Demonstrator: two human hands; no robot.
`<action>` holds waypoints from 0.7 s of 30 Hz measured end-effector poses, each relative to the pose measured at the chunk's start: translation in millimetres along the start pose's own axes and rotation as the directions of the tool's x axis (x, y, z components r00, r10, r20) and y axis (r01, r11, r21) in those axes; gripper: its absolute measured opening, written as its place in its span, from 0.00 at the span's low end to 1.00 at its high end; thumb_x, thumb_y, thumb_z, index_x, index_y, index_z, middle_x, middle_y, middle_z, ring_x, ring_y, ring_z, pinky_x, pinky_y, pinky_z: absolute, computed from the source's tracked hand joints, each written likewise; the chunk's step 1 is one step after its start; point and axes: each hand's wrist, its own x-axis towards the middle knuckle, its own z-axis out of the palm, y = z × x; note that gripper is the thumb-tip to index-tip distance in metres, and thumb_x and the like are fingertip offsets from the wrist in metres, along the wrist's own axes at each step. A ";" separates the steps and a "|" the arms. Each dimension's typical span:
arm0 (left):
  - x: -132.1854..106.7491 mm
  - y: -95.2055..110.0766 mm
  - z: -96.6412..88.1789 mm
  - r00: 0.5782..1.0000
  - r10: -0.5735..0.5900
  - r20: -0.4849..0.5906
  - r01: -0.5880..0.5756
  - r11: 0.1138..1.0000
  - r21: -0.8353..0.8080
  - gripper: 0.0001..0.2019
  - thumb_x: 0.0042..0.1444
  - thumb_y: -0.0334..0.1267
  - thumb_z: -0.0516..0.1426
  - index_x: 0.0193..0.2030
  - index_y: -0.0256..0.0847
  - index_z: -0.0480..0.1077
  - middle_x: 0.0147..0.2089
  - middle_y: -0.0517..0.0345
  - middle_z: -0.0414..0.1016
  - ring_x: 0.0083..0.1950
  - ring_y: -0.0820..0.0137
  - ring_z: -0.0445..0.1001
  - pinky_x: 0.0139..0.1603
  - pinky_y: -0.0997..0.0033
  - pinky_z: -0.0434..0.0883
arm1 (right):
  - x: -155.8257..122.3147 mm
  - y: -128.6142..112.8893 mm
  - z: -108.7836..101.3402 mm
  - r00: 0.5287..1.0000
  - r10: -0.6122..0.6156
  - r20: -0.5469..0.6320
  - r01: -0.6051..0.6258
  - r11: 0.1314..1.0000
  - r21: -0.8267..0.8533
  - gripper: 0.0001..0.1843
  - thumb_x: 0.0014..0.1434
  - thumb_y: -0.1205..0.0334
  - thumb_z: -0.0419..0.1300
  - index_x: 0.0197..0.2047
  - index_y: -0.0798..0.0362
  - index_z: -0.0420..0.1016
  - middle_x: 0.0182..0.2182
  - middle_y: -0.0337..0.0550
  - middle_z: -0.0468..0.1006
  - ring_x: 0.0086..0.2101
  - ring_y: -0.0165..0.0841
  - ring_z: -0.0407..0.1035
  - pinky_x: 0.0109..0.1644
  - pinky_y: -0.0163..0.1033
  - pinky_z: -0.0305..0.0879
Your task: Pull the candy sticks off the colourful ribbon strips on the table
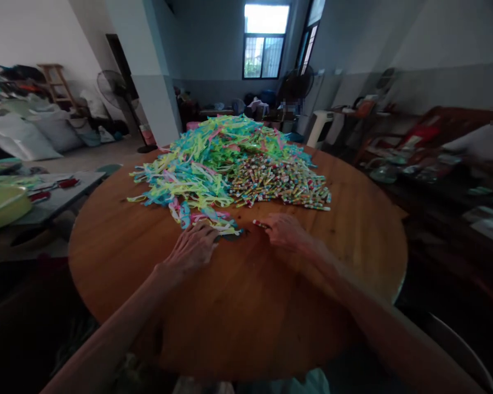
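Observation:
A big heap of thin coloured strips [197,164] in green, blue, yellow and pink covers the far half of a round wooden table [271,306]. Beside it on the right lies a pile of several small colourful tube-like pieces [277,183]. My left hand [193,249] rests palm down at the near edge of the strips, fingers curled onto a strip end [225,229]. My right hand [285,232] lies on the table just in front of the small pieces, its fingers pinched on one small piece [261,224].
A low grey table with a yellow-green basin [2,205] stands at the left. A floor fan [117,93] and a white pillar [156,93] are behind. Cluttered dark furniture [435,164] lines the right side. A window [265,41] is at the back.

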 end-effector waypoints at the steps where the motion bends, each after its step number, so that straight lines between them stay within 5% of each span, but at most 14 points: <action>1: 4.7 -1.7 3.5 1.000 0.022 0.014 -0.022 1.000 0.021 0.08 0.65 0.33 0.52 0.46 0.38 0.71 0.49 0.48 0.74 0.53 0.57 0.69 0.53 0.54 0.70 | -4.3 -3.8 -0.8 1.000 0.001 -0.016 0.000 1.000 0.017 0.13 0.64 0.63 0.54 0.48 0.53 0.77 0.40 0.49 0.77 0.39 0.37 0.69 0.42 0.40 0.59; 4: 3.4 -5.9 6.0 0.996 0.089 0.025 -0.090 0.995 0.044 0.10 0.65 0.31 0.49 0.46 0.38 0.72 0.47 0.47 0.74 0.51 0.59 0.69 0.53 0.55 0.69 | -10.6 -13.5 -0.1 0.998 0.031 -0.061 -0.029 0.999 0.024 0.14 0.67 0.58 0.52 0.44 0.53 0.77 0.40 0.49 0.76 0.38 0.37 0.68 0.39 0.39 0.57; 13: -22.4 11.0 -12.1 0.990 0.137 0.046 -0.131 0.985 -0.109 0.14 0.64 0.35 0.54 0.55 0.39 0.68 0.52 0.48 0.73 0.55 0.59 0.67 0.56 0.54 0.67 | -13.1 -28.1 12.9 0.991 -0.074 -0.111 0.081 0.995 0.061 0.13 0.65 0.70 0.51 0.46 0.57 0.75 0.43 0.52 0.74 0.40 0.36 0.66 0.38 0.39 0.53; 17: -7.0 24.1 -7.2 0.990 0.130 0.059 -0.120 0.983 -0.142 0.16 0.64 0.41 0.56 0.56 0.41 0.68 0.56 0.49 0.72 0.56 0.58 0.68 0.57 0.53 0.68 | -14.5 -29.1 15.6 0.980 -0.060 -0.188 0.112 0.954 0.279 0.13 0.67 0.67 0.50 0.45 0.58 0.75 0.40 0.50 0.76 0.37 0.35 0.66 0.40 0.37 0.56; 21: 10.5 32.7 -6.0 0.981 0.094 0.170 -0.084 0.994 -0.062 0.11 0.66 0.40 0.52 0.49 0.38 0.72 0.50 0.48 0.72 0.51 0.57 0.70 0.50 0.55 0.71 | -16.7 -28.4 12.0 0.974 -0.043 -0.223 0.163 0.816 0.555 0.10 0.65 0.67 0.53 0.39 0.58 0.77 0.36 0.46 0.77 0.35 0.32 0.66 0.39 0.35 0.57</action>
